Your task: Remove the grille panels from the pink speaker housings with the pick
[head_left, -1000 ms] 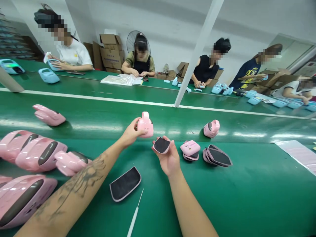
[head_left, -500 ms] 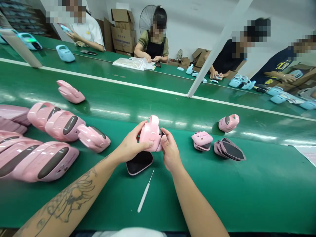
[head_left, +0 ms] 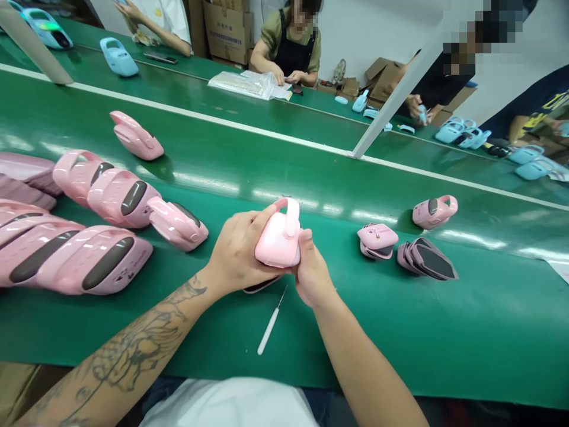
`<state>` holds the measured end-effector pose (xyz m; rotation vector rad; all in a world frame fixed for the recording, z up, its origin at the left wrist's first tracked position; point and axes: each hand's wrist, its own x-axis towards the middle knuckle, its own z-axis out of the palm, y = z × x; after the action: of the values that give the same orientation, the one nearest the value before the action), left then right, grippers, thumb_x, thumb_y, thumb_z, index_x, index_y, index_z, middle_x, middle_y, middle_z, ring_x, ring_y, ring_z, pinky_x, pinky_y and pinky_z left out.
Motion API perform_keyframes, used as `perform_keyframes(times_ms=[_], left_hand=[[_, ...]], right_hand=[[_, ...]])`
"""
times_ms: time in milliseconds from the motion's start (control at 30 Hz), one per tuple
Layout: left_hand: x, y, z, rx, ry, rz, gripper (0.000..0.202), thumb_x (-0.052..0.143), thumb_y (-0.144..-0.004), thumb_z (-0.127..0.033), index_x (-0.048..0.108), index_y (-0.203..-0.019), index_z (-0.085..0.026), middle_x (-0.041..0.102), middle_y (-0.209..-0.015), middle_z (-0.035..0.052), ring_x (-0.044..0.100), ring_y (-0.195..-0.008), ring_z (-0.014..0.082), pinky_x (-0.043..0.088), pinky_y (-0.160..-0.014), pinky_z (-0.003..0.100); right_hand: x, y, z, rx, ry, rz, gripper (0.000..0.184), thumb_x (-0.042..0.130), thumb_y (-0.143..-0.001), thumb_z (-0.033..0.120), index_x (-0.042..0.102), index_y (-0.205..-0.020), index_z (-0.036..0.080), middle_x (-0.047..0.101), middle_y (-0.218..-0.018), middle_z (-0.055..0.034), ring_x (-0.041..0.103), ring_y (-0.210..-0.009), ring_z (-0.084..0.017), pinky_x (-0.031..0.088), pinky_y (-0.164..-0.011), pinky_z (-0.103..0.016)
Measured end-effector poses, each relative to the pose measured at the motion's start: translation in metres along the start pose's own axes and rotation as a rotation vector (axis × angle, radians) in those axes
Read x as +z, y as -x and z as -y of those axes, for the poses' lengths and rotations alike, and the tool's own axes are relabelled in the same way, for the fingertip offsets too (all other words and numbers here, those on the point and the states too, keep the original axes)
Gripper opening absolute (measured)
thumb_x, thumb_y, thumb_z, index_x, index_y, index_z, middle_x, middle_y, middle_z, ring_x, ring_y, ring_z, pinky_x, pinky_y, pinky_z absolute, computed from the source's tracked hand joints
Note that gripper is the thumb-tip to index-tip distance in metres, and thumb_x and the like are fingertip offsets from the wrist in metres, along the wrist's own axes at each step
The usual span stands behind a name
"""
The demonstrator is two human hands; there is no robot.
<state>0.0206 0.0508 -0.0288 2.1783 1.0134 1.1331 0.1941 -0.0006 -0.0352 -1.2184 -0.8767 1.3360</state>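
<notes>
While the left hand (head_left: 237,252) wraps the pink casing (head_left: 279,240) from behind, the right hand (head_left: 311,276) pinches its lower edge, thumb pressed on, just above the green belt (head_left: 400,332) (seating a panel seems the step in hand); next likely calls for even pressure, the white pick (head_left: 270,323) lying close

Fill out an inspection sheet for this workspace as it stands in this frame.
Surface: green bench, glossy belt strip behind.
Job's things: pink casing, handle up, held above a partly hidden dark panel.
Clutter: white-handled pick; pink units massed at left; panel stack at right.
Hands: left hand and right hand both closed on the pink casing.
Cables: nothing seen.
Surroundings: co-workers across the line, blue casings, cardboard boxes.
</notes>
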Motion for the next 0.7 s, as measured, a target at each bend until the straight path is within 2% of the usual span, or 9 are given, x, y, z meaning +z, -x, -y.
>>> perform_keyframes(times_ms=[100,167,200,233,300,367,433,567,700], left_hand=[[-0.002,0.003,0.002,-0.005,0.098,-0.067,0.109,0.107,-0.053,-0.043,0.062,-0.150,-0.022,0.063,-0.151,0.0164,0.053,-0.148,0.0487,0.034,-0.133,0.060],[-0.005,0.005,0.001,-0.134,0.260,-0.100,0.107,0.106,-0.056,-0.042,0.059,-0.150,-0.021,0.060,-0.155,0.0167,0.056,-0.146,0.0457,0.042,-0.128,0.057],[-0.007,0.005,0.000,-0.217,0.371,-0.097,0.106,0.105,-0.059,-0.043,0.057,-0.151,-0.021,0.061,-0.154,0.0168,0.059,-0.142,0.0439,0.048,-0.123,0.055],[-0.010,0.006,0.000,-0.296,0.496,-0.084,0.104,0.103,-0.062,-0.045,0.055,-0.151,-0.021,0.063,-0.152,0.0169,0.064,-0.137,0.0421,0.053,-0.117,0.053],[-0.015,0.006,0.000,-0.402,0.738,-0.048,0.101,0.101,-0.067,-0.048,0.053,-0.151,-0.022,0.068,-0.147,0.0169,0.070,-0.127,0.0387,0.059,-0.105,0.047],[-0.020,0.006,0.000,-0.449,0.899,-0.010,0.097,0.101,-0.068,-0.047,0.054,-0.149,-0.022,0.070,-0.146,0.0171,0.071,-0.125,0.0373,0.060,-0.101,0.044],[-0.023,0.006,-0.002,-0.490,0.975,0.027,0.092,0.101,-0.069,-0.044,0.056,-0.147,-0.022,0.070,-0.147,0.0165,0.071,-0.126,0.0361,0.060,-0.101,0.043],[-0.024,0.006,-0.008,-0.563,1.050,0.094,0.089,0.101,-0.069,-0.043,0.059,-0.144,-0.021,0.069,-0.147,0.0163,0.070,-0.124,0.0338,0.062,-0.098,0.040],[-0.022,0.007,-0.010,-0.614,1.083,0.116,0.092,0.103,-0.066,-0.043,0.059,-0.143,-0.021,0.070,-0.140,0.0150,0.071,-0.118,0.0315,0.063,-0.092,0.038]], right_hand=[[-0.001,0.003,0.003,0.064,-0.011,0.146,0.092,0.038,-0.094,0.097,0.065,-0.147,0.027,0.080,-0.129,-0.0095,0.076,-0.122,-0.032,0.068,-0.092,-0.043],[-0.008,0.004,0.006,0.042,0.125,0.221,0.091,0.028,-0.099,0.093,0.061,-0.153,0.027,0.078,-0.134,-0.0120,0.077,-0.122,-0.033,0.068,-0.091,-0.046],[-0.013,0.004,0.008,-0.029,0.235,0.216,0.088,0.027,-0.102,0.090,0.059,-0.156,0.027,0.076,-0.140,-0.0138,0.077,-0.122,-0.033,0.067,-0.092,-0.048],[-0.017,0.005,0.011,-0.151,0.360,0.192,0.083,0.032,-0.104,0.086,0.056,-0.158,0.027,0.073,-0.147,-0.0155,0.077,-0.124,-0.034,0.067,-0.096,-0.051],[-0.023,0.007,0.017,-0.521,0.601,0.138,0.078,0.053,-0.104,0.077,0.049,-0.164,0.027,0.063,-0.160,-0.0182,0.070,-0.137,-0.037,0.061,-0.109,-0.059],[-0.024,0.010,0.022,-0.862,0.778,0.150,0.093,0.070,-0.097,0.073,0.038,-0.171,0.027,0.051,-0.169,-0.0210,0.055,-0.154,-0.042,0.050,-0.123,-0.067],[-0.020,0.014,0.025,-1.028,0.928,0.183,0.111,0.078,-0.091,0.072,0.025,-0.176,0.024,0.044,-0.173,-0.0242,0.041,-0.164,-0.044,0.040,-0.129,-0.073],[-0.010,0.019,0.025,-1.037,1.072,0.207,0.120,0.082,-0.091,0.065,0.014,-0.178,0.016,0.046,-0.169,-0.0287,0.041,-0.162,-0.045,0.041,-0.128,-0.073],[-0.009,0.019,0.023,-1.031,1.046,0.204,0.117,0.084,-0.092,0.056,0.014,-0.178,0.019,0.049,-0.164,-0.0265,0.051,-0.154,-0.043,0.051,-0.121,-0.069]])
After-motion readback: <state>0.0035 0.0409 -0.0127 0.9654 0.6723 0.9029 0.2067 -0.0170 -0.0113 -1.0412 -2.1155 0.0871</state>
